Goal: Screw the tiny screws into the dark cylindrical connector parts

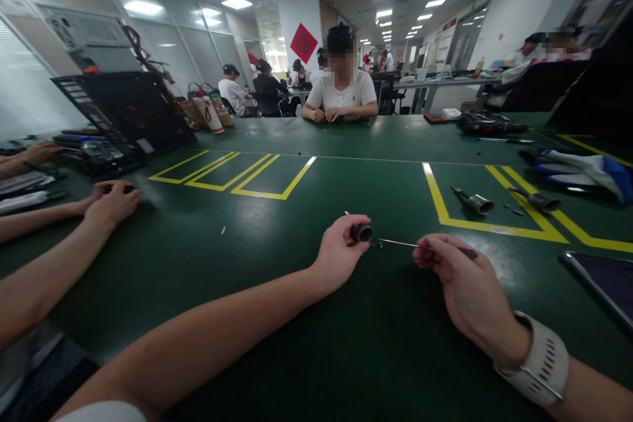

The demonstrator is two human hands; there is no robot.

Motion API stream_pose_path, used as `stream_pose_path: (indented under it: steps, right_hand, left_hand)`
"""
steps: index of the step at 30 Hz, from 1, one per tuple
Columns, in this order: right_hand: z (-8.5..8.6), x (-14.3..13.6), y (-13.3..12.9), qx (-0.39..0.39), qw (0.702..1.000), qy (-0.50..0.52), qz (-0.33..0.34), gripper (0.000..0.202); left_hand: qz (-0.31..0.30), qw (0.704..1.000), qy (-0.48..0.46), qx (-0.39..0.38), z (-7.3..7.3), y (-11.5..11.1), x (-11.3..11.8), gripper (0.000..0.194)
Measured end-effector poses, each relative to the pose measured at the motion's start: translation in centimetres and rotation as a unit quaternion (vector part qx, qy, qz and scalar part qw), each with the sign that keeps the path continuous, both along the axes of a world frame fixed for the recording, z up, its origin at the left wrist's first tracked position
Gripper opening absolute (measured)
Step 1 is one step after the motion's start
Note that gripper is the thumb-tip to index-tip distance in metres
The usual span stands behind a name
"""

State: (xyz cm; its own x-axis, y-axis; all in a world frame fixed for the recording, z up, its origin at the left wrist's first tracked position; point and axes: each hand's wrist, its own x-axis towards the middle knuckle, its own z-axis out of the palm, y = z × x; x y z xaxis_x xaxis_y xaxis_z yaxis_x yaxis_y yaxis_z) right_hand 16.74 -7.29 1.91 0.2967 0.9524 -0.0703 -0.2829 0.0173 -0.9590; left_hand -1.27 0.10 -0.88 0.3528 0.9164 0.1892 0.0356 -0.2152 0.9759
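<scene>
Near the middle of the green table [267,237], my left hand [342,252] is closed around a dark metal socket piece [362,233], its round opening facing right. My right hand [457,280], with a pale watch band on the wrist, grips a thin screwdriver [401,243] whose shaft points left. The screwdriver's tip is a short way right of the socket piece, not touching it. Small dark bits [380,245] lie on the table just below the tip. Farther right, two similar socket tools [479,203] [542,202] lie by yellow tape, with several tiny parts [514,210] between them.
A tablet-like device [606,280] lies at the right edge, below blue-and-white gloves [583,171]. A black tool bag [492,123] is at the back right. Another person's hands [115,201] are at the left. A person [340,89] sits across the table. A black rack [126,119] stands back left.
</scene>
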Motion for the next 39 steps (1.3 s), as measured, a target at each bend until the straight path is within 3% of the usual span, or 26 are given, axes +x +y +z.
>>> stream_pose_path:
  steps: [6, 11, 16, 21, 28, 39]
  right_hand:
    - [-0.14, -0.07, 0.04, -0.010, 0.998, -0.061, 0.025, 0.017]
    - [-0.08, -0.07, -0.28, 0.046, 0.996, -0.065, 0.032, 0.019]
    - [-0.56, -0.23, -0.45, 0.037, 0.979, -0.176, 0.092, 0.026]
    - [-0.62, -0.32, -0.56, 0.035, 0.965, -0.243, 0.095, 0.028]
    - [0.10, -0.32, -0.77, 0.017, 0.962, -0.267, 0.056, 0.029]
    - [0.08, -0.46, -0.83, 0.015, 0.969, -0.239, 0.057, 0.028]
  left_hand:
    - [-0.001, 1.000, 0.000, -0.001, 0.22, -0.11, -0.01, 0.045]
    - [-0.012, 1.000, -0.009, 0.004, 0.38, -0.11, 0.07, 0.046]
    - [-0.009, 0.999, -0.008, 0.037, 0.23, 0.01, 0.22, 0.045]
    - [0.006, 0.999, 0.012, 0.044, 0.22, 0.02, 0.31, 0.044]
    - [0.013, 0.999, 0.024, 0.044, 0.43, -0.13, 0.14, 0.044]
    - [0.016, 0.999, 0.013, 0.030, -0.37, 0.25, 0.50, 0.046]
